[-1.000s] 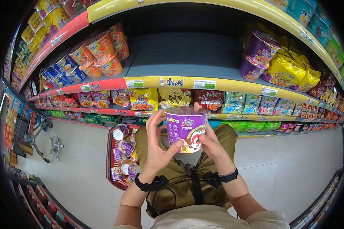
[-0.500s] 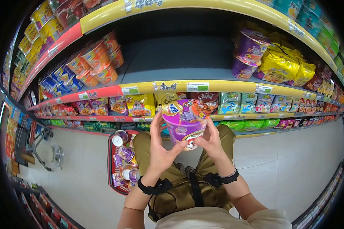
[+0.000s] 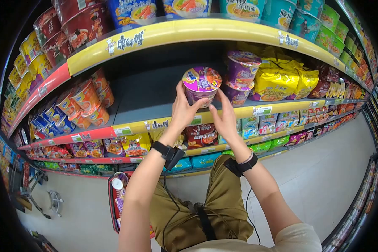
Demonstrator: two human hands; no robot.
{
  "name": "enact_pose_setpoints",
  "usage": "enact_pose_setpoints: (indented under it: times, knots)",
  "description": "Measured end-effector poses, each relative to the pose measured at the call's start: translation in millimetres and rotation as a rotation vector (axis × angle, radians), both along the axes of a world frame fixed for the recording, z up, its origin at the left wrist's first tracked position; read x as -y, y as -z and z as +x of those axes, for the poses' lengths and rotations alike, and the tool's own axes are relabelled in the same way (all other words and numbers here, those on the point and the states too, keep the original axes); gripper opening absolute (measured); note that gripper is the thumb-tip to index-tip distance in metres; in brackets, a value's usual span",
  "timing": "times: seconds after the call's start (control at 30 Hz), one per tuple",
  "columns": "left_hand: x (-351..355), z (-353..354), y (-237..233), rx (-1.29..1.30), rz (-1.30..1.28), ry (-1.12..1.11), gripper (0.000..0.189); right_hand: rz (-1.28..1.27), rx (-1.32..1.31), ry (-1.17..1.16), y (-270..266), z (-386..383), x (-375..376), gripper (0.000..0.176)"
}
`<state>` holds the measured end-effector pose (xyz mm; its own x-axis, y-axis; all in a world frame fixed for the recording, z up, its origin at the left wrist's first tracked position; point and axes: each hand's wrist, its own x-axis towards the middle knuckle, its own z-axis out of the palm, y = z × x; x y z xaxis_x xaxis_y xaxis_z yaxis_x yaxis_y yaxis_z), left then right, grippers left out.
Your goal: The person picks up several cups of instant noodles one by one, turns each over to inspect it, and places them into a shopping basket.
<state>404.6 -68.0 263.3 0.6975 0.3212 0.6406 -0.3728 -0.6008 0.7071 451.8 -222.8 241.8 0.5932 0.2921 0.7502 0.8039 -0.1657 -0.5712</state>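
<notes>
A purple instant noodle cup (image 3: 202, 80) is held upright over the front of the middle shelf (image 3: 143, 94). My left hand (image 3: 184, 108) wraps around its left side, the thumb across its front. On the cup's right side lie the fingers of my right hand (image 3: 225, 117), with the thumb low near the base. Just to the right, two stacked purple noodle cups (image 3: 242, 73) stand on the same shelf. Dark bands with small devices are on both my wrists.
Orange noodle cups (image 3: 86, 101) are stacked on the left of this shelf, and yellow noodle packs (image 3: 277, 82) on its right. A yellow shelf edge (image 3: 189, 33) runs above my hands. A red basket (image 3: 112, 199) with goods stands on the floor by my left leg.
Both hands have carried the noodle cup from above my lap up and forward to the shelf, close to the stacked purple cups. My view has shifted toward the shelf.
</notes>
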Motion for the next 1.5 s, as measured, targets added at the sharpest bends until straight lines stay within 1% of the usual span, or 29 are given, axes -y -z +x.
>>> enact_pose_setpoints:
  times: [0.07, 0.1, 0.13, 0.17, 0.23, 0.27, 0.33, 0.47, 0.6, 0.67, 0.7, 0.77, 0.87, 0.97, 1.17, 1.23, 1.5]
  knots:
    - [0.6, 9.6, -3.3, -0.124, 0.088, -0.046, 0.092, -0.147, 0.097, 0.093, 9.5, 10.7, -0.4, 0.056]
    - [-0.5, 16.3, 3.5, -0.13, 0.119, -0.065, 0.094, -0.228, 0.134, 0.144, 16.7, 12.2, -0.5, 0.057]
    - [0.1, 18.7, 6.4, -0.212, 0.097, -0.09, 0.093, -0.218, 0.235, 0.21, 23.6, 12.8, -1.6, 0.048]
    - [-0.2, 20.8, 10.0, -0.298, 0.076, -0.115, 0.092, -0.212, 0.241, 0.214, 30.6, 14.4, -0.6, 0.048]
    - [0.4, 20.6, 7.0, -0.313, 0.105, -0.131, 0.093, -0.036, 0.104, 0.105, 34.0, 11.6, -1.6, 0.035]
    - [1.4, 20.1, 6.9, -0.339, 0.117, -0.138, 0.094, -0.044, 0.202, 0.167, 35.6, 11.2, -2.7, 0.027]
    - [1.9, 18.6, 6.7, -0.41, 0.132, -0.156, 0.097, -0.056, 0.213, 0.177, 36.4, 13.9, -5.2, 0.027]
    - [4.0, 17.2, 5.5, -0.418, 0.139, -0.172, 0.098, -0.064, 0.231, 0.188, 38.2, 13.8, -5.1, 0.025]
    - [10.1, 14.2, 3.8, -0.434, 0.182, -0.211, 0.098, -0.071, 0.245, 0.196, 41.9, 14.3, -3.0, 0.031]
    - [11.2, 14.2, 5.5, -0.437, 0.192, -0.221, 0.097, -0.053, 0.198, 0.191, 40.4, 12.8, -4.0, 0.042]
    - [10.8, 14.8, 6.9, -0.414, 0.209, -0.23, 0.097, -0.055, 0.196, 0.191, 40.5, 12.6, -3.9, 0.042]
    - [9.7, 15.5, 9.1, -0.391, 0.225, -0.241, 0.096, -0.075, 0.2, 0.195, 40.5, 12.7, -3.8, 0.049]
    - [10.0, 15.2, 8.8, -0.404, 0.242, -0.237, 0.096, -0.077, 0.176, 0.184, 43.2, 13.9, -3.3, 0.05]
    - [10.1, 16.5, 11.1, -0.358, 0.263, -0.261, 0.092, -0.07, 0.203, 0.188, 40.7, 12.5, -2.7, 0.049]
    - [8.3, 17.0, 14.9, -0.316, 0.299, -0.278, 0.096, -0.067, 0.185, 0.173, 42.3, 11.9, -2.2, 0.048]
    - [9.4, 14.1, 13.6, -0.358, 0.325, -0.281, 0.098, -0.067, 0.192, 0.173, 41.5, 11.3, -1.6, 0.048]
    - [6.9, 11.7, 11.2, -0.371, 0.288, -0.243, 0.105, -0.028, 0.215, 0.16, 42.0, 12.0, -0.4, 0.046]
